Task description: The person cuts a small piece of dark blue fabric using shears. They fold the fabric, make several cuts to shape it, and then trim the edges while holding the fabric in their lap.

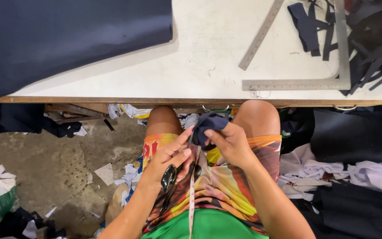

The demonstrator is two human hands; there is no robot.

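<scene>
Bare-armed person wears colourful patterned shorts [226, 186] and green top [208, 228].

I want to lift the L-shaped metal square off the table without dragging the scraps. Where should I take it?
Grip the square on its long bare arm, coming from the table's near edge. That arm lies flat and clear; the upright arm and corner run against dark fabric strips.

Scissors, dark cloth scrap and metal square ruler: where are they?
Scissors [169, 178], head view, on the black handle loop.
Dark cloth scrap [209, 124], head view, on its bunched middle.
Metal square ruler [344, 44], head view, on its long arm.
</scene>
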